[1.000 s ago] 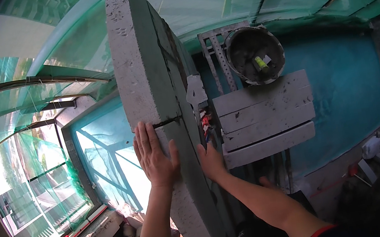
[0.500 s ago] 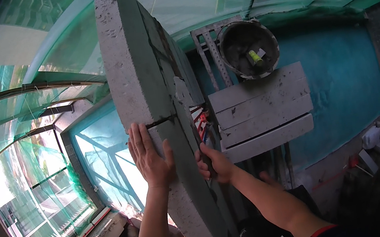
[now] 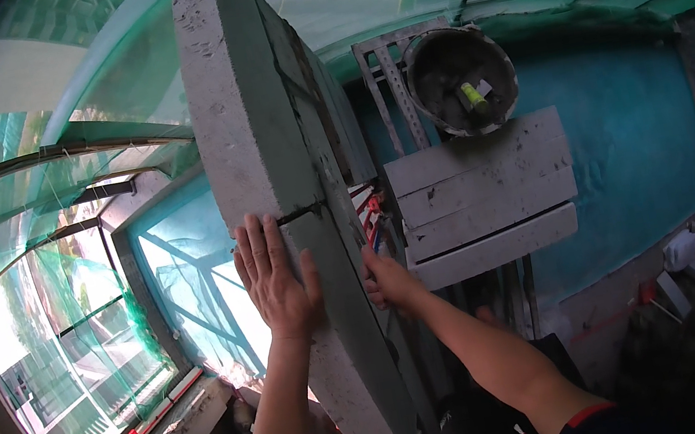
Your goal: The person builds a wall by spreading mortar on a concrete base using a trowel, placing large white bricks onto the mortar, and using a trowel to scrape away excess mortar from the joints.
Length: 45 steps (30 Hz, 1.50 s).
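A wall of large grey blocks (image 3: 234, 116) runs lengthwise in front of me, with a dark joint (image 3: 299, 214) between two blocks. My left hand (image 3: 279, 288) lies flat on the wall's top just below that joint, fingers stretched out. On the wall's right side, my right hand (image 3: 392, 283) is closed around the handle of what looks like a trowel. Its narrow grey blade (image 3: 340, 195) shows nearly edge-on, along the wall's side face near the joint. The handle is mostly hidden by my fingers.
Right of the wall, grey blocks (image 3: 484, 180) lie side by side beside a metal frame (image 3: 392, 99). A mortar bucket (image 3: 509, 84) holds a yellow-green item (image 3: 474, 98). Green netting surrounds the area. Block pieces (image 3: 673, 296) lie on the floor at far right.
The trowel blade has turned from showing its mortar-covered face to lying nearly edge-on against the wall's side. My right hand has shifted slightly; my left hand stays on the block.
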### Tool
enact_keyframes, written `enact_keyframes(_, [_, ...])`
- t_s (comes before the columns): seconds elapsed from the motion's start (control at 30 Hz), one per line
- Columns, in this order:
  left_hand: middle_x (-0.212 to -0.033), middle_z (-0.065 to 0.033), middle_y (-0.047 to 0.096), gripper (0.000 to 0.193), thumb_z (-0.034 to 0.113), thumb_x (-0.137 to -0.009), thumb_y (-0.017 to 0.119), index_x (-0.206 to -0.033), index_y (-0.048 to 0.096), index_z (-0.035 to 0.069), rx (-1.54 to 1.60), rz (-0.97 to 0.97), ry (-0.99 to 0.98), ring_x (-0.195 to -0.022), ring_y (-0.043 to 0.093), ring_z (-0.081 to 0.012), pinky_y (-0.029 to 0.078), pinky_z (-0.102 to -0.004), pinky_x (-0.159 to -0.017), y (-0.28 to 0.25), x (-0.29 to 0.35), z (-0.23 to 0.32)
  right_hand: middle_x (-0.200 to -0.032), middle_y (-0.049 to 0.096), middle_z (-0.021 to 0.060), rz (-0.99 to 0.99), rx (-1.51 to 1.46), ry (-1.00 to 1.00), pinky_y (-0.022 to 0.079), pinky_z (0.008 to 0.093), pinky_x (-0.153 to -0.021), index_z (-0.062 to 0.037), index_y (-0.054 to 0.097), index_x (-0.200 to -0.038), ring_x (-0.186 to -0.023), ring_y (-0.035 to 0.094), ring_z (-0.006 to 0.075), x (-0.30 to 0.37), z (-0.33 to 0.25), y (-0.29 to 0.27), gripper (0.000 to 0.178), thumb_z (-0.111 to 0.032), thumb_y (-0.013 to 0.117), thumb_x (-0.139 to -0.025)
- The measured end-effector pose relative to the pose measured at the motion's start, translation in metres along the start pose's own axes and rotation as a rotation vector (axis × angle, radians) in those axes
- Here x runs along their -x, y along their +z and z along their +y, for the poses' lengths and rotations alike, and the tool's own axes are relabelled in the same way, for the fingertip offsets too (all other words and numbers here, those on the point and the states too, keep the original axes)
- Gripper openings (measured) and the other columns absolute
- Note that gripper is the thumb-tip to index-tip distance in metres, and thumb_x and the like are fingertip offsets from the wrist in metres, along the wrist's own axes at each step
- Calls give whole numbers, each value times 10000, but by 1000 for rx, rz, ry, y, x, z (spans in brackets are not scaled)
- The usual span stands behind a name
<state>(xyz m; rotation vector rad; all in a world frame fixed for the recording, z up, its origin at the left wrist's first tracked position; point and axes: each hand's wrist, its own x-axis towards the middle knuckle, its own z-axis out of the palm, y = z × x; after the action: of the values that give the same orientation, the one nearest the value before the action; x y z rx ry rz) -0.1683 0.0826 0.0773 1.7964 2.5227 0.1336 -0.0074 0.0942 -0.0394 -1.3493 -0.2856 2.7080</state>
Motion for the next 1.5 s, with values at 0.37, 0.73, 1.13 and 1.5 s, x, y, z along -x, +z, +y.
enact_keyframes(0.37, [-1540,-138,294,624,348,-914,487,-1467,354,90,35,52,27,-1441,228,-323,129,-442,-1177,9,1,-5,-567,396,12,-60,141,163,368,303,-427,-108,411,-737,-436,399,131,142,191,-16,514,-536,322,-1009])
enact_keyframes(0.73, [-1520,-151,327,628,460,-940,436,-1454,380,104,52,109,55,-1428,254,-325,145,-432,-1170,18,6,-14,-530,415,-15,-38,-50,272,389,285,-433,-106,467,-758,-414,421,109,265,245,-91,396,-411,453,-1010])
enact_keyframes(1.13, [-1515,-195,308,706,552,-972,354,-1453,338,36,128,-22,114,-1430,242,-346,172,-481,-1160,-6,187,4,-602,403,-32,172,-442,285,343,272,-450,-139,454,-872,-480,396,106,233,292,-132,448,-576,422,-963])
enact_keyframes(1.5, [-1523,-162,308,717,513,-915,435,-1455,344,50,53,23,106,-1438,227,-320,113,-460,-1181,0,234,19,-505,320,-48,427,-255,552,274,268,-380,-146,400,-745,-386,284,91,295,454,-76,509,-594,343,-980])
